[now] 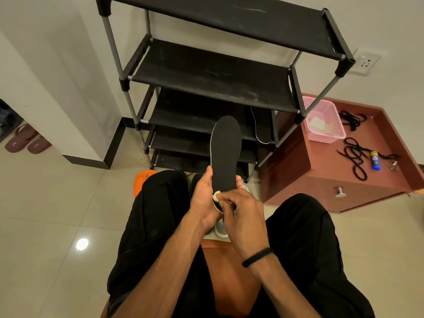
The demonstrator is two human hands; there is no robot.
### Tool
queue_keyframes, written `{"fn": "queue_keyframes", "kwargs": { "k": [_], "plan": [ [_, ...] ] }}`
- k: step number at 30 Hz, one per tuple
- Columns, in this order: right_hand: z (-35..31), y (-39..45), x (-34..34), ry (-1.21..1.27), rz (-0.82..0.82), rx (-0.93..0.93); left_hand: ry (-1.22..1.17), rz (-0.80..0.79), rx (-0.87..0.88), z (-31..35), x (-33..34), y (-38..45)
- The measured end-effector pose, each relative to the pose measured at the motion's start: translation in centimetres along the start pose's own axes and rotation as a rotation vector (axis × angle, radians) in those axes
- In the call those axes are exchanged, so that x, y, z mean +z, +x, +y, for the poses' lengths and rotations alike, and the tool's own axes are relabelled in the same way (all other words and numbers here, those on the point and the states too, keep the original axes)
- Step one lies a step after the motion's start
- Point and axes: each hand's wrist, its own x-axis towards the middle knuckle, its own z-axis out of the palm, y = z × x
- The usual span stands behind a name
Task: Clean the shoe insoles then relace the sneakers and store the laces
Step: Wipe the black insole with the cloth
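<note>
My left hand [204, 198] grips a black insole [226, 150] by its heel end, toe pointing up and away. My right hand [241, 207] pinches a small pale wad [216, 196] of wipe against the insole's heel. A second black insole [261, 125] with a white edge leans on a lower shelf of the rack. Grey sneakers [220, 228] show between my knees, mostly hidden by my hands. Black laces [354, 154] lie in loose coils on the red cabinet, with another bunch of laces [351, 119] behind them.
A black shoe rack [213, 76] stands in front of me. The red cabinet [321, 171] to the right bears a pink basket [323, 120], a blue-and-yellow glue stick [374, 160] and keys [392, 166]. Maroon slippers [26, 141] lie at far left. I sit on an orange stool [142, 180].
</note>
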Motion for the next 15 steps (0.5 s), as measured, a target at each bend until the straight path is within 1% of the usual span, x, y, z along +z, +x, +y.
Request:
{"fn": "queue_keyframes", "kwargs": {
  "k": [2, 4, 7, 9, 11, 14, 15],
  "plan": [
    [0.4, -0.6, -0.5, -0.072, -0.032, -0.059, -0.063, 0.026, -0.026, -0.3, 0.5, -0.1],
    [1.0, -0.9, -1.0, -0.110, -0.021, -0.088, -0.104, 0.056, -0.025, -0.5, 0.7, 0.1],
    [2.1, -0.8, -1.1, -0.188, 0.040, -0.094, -0.171, 0.064, -0.003, -0.6, 0.5, 0.5],
    [3.0, -0.2, -0.7, -0.246, 0.101, -0.098, -0.166, 0.049, 0.006, -0.5, 0.5, 0.6],
    [3.8, 0.9, -0.5, -0.287, 0.124, -0.101, -0.063, 0.058, 0.020, -0.8, 0.5, 0.4],
    [4.4, 2.9, -0.7, -0.356, 0.124, -0.085, 0.236, 0.092, 0.057, -1.9, 0.5, -0.1],
    [4.4, 3.7, -0.9, -0.371, 0.135, -0.074, 0.291, 0.090, 0.065, -2.2, 0.5, 0.0]
  ]
}}
